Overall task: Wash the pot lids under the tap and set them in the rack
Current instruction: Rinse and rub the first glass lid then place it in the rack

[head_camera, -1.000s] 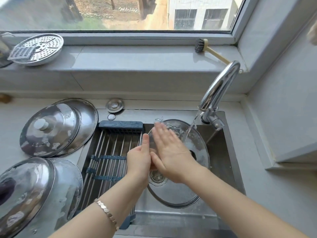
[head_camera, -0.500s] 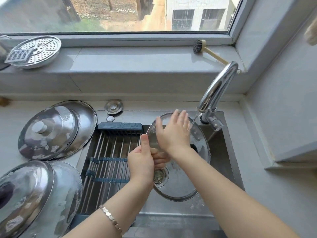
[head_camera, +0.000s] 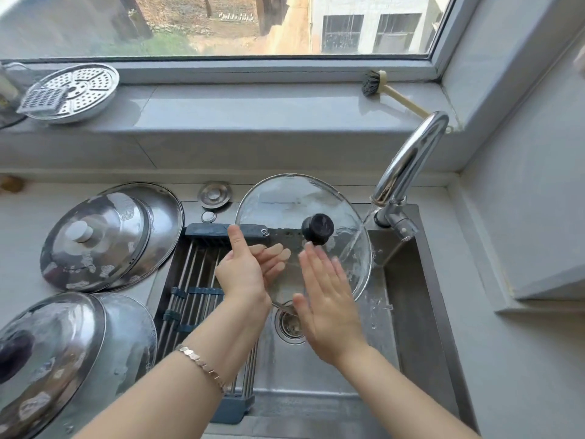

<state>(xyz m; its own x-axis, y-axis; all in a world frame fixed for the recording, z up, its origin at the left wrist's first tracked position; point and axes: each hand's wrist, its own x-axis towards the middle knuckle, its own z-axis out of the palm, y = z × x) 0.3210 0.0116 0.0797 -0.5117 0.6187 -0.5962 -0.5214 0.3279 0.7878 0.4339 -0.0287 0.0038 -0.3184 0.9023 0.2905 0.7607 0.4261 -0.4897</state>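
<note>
A glass pot lid [head_camera: 285, 201] stands nearly upright on its edge over the sink [head_camera: 421, 312], its dark knob [head_camera: 317, 229] facing the person, probably so that the water can sheet down the face and run off the lower rim. The left hand [head_camera: 243, 270] grips the lid at its 8 o'clock edge, thumb on the near face and fingers showing through the glass behind it, and appears to carry the weight. The right hand [head_camera: 327, 299] is open and flat, fingers together, laid on or just off the near face below the knob; whether the palm touches the glass cannot be told. It reads as the rubbing hand. The tap [head_camera: 408, 166] at 2 o'clock throws a thin stream onto the lid's 4 o'clock edge, where splashes show. The roll-up rack [head_camera: 196, 280] lies across the left half of the sink, at 9 o'clock from the lid, and holds nothing yet. Steel lids [head_camera: 104, 236] wait on the counter further out toward 9 o'clock, stacked in pairs and streaked with what looks like foam, presumably next in line.
</note>
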